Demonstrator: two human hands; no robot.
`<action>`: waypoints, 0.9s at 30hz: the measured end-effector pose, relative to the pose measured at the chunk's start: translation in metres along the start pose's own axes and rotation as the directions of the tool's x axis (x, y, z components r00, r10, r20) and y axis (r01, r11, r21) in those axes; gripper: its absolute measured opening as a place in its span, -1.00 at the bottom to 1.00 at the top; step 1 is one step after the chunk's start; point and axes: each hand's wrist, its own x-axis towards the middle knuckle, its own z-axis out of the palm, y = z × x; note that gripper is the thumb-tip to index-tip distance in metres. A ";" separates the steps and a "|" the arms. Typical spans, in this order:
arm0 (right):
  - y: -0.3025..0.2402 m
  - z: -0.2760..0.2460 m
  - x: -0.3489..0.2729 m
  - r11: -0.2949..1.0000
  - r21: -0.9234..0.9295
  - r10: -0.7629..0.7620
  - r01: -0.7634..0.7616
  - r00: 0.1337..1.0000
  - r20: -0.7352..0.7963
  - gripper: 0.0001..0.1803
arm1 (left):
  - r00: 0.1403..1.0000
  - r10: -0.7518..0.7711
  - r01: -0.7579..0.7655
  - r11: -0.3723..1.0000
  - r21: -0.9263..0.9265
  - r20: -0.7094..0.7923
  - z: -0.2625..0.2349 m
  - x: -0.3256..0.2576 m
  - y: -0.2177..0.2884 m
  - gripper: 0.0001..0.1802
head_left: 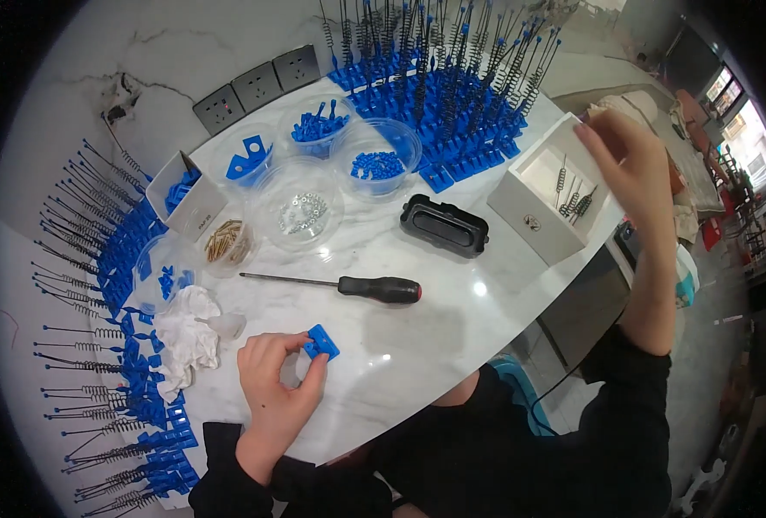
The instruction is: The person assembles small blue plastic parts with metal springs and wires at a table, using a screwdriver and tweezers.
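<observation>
My left hand (pixel 281 375) rests on the marble table, thumb and index finger closed on a small blue plastic base piece (pixel 322 342). My right hand (pixel 631 160) is raised over the far edge of a white box (pixel 534 211) at the right, fingertips drawn together; anything between them is too small to make out. Inside that box lie several dark coil springs with wire stems (pixel 577 200). A screwdriver (pixel 374 289) with a black handle lies in front of my left hand, and a black oblong case (pixel 444 225) stands beside the box.
Clear tubs hold blue beads (pixel 377 165), blue stems (pixel 320 125), silver nuts (pixel 302 213) and brass screws (pixel 226 242). Crumpled tissue (pixel 189 332) lies left. Upright spring pieces on blue bases crowd the back (pixel 460 112) and left edge (pixel 128 259). Sockets (pixel 258 89) line the wall.
</observation>
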 end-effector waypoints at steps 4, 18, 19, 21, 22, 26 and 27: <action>0.092 -0.005 0.018 0.947 -0.294 0.034 0.126 0.875 0.483 -0.86 | 1.000 0.005 -0.004 1.000 0.009 -0.027 0.004 0.002 0.003 -0.76; 0.144 0.061 0.024 0.683 -0.194 -0.317 0.704 0.525 0.790 -0.82 | 0.989 0.120 -0.110 0.986 0.124 -0.082 0.006 0.003 0.002 -0.83; 0.142 0.058 0.024 0.668 -0.190 -0.323 0.719 0.510 0.797 -0.81 | 0.989 0.123 -0.112 0.986 0.125 -0.081 0.006 0.003 0.000 -0.83; 0.139 0.050 0.023 0.681 -0.194 -0.325 0.706 0.529 0.784 -0.81 | 0.989 0.116 -0.106 0.988 0.110 -0.088 0.008 0.001 -0.001 -0.83; 0.132 0.047 0.025 0.701 -0.200 -0.317 0.684 0.551 0.772 -0.82 | 0.990 0.114 -0.106 0.990 0.091 -0.083 0.007 0.001 -0.001 -0.83; 0.123 0.025 0.032 0.719 -0.239 -0.357 0.653 0.641 0.679 -0.79 | 0.991 0.093 -0.085 0.993 0.084 -0.095 0.003 0.000 0.000 -0.84; 0.114 0.014 0.033 0.713 -0.277 -0.366 0.644 0.679 0.636 -0.78 | 0.992 0.089 -0.081 0.993 0.081 -0.095 0.003 -0.001 -0.001 -0.84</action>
